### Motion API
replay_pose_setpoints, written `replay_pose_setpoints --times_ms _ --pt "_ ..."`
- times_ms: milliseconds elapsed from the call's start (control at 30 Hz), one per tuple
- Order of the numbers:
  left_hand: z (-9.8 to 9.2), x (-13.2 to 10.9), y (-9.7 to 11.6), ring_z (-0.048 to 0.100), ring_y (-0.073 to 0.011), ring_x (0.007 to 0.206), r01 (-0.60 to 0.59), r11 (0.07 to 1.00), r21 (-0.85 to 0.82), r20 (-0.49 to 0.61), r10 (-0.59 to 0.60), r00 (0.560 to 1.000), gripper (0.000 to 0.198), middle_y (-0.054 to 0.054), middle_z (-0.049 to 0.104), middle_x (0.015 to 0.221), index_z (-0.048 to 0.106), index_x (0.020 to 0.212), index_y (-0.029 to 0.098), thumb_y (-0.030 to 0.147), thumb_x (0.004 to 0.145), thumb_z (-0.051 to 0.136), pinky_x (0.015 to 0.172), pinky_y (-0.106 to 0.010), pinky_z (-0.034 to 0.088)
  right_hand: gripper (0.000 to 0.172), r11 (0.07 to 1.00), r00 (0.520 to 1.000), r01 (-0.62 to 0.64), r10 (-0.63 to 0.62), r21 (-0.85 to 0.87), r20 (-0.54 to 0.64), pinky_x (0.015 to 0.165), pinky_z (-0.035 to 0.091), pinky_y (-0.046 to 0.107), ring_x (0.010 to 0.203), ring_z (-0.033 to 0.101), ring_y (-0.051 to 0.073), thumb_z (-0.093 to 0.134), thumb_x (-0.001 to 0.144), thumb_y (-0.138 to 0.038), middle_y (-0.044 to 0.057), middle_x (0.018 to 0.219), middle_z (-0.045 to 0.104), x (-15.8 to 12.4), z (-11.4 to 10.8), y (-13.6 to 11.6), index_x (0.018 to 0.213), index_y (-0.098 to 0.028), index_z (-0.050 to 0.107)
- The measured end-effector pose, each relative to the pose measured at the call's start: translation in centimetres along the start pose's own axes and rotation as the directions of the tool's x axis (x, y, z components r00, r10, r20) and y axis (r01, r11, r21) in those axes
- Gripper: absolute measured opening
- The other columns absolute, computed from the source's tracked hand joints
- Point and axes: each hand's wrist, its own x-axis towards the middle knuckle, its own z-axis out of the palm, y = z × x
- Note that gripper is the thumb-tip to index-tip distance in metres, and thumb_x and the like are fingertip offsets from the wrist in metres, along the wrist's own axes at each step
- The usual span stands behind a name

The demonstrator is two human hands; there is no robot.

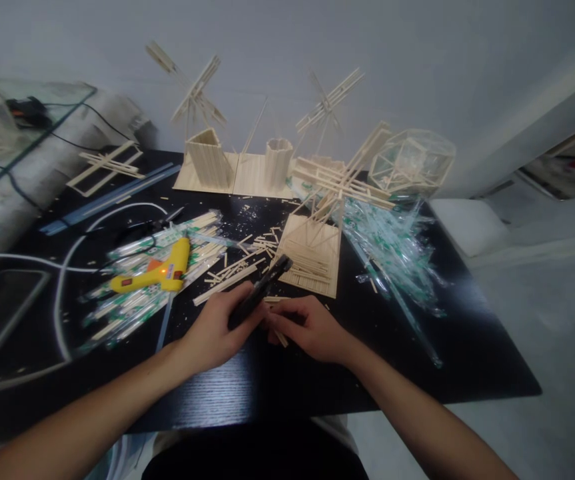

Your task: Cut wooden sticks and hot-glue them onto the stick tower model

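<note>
My left hand (220,333) is closed round a slim black hand tool (266,285) that points up and away to the right; its exact kind does not show. My right hand (317,327) pinches a short thin wooden stick (280,339), close against the left fingertips. Both hands hover over the near edge of the black table (247,400). Just beyond them, a windmill-like stick model (340,190) stands on a wooden base (312,250). Loose cut sticks (237,270) lie left of that base.
A yellow glue gun (170,270) rests on plastic-wrapped stick bundles (122,320) at left. More clear wrappers (397,247) are heaped at right. Along the wall stand stick models, including a round wooden tower (278,163) and a faceted stick frame (412,163). A white cable (62,300) loops at left.
</note>
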Motion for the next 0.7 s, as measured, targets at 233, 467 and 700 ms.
replay_pose_setpoints --times_ms 233,467,700 --pt "-1.2 0.5 0.9 0.052 -0.0135 0.061 0.1 0.969 -0.226 -0.065 -0.117 0.991 0.033 0.003 0.056 0.067 0.065 0.095 0.018 0.05 0.096 0.058 0.059 -0.026 0.043 0.041 1.0 0.999 0.003 -0.002 0.012 -0.049 0.061 0.046 0.023 0.062 0.06 0.013 0.065 0.094 -0.051 0.003 0.069 0.07 0.2 0.0 0.0 0.077 -0.015 0.074" --pt "-1.5 0.7 0.3 0.047 -0.012 0.058 0.151 0.942 -0.3 -0.097 -0.188 0.977 0.035 0.004 0.052 0.067 0.063 0.096 0.018 0.053 0.095 0.061 0.053 -0.025 0.038 0.042 0.992 0.993 0.009 0.005 0.122 -0.118 0.059 0.047 0.024 0.058 0.057 0.012 0.069 0.089 -0.056 0.002 0.069 0.069 0.6 0.3 0.3 0.088 -0.014 0.074" --pt "-0.9 0.7 0.6 0.06 -0.0165 0.075 0.08 0.995 -0.065 -0.028 -0.082 0.996 0.028 0.0 0.067 0.079 0.066 0.089 0.019 0.045 0.095 0.061 0.073 -0.028 0.048 0.041 0.991 0.994 -0.021 0.035 0.129 -0.108 0.059 0.046 0.024 0.057 0.056 0.011 0.07 0.089 -0.056 0.001 0.066 0.067 0.3 0.2 0.1 0.086 -0.015 0.073"
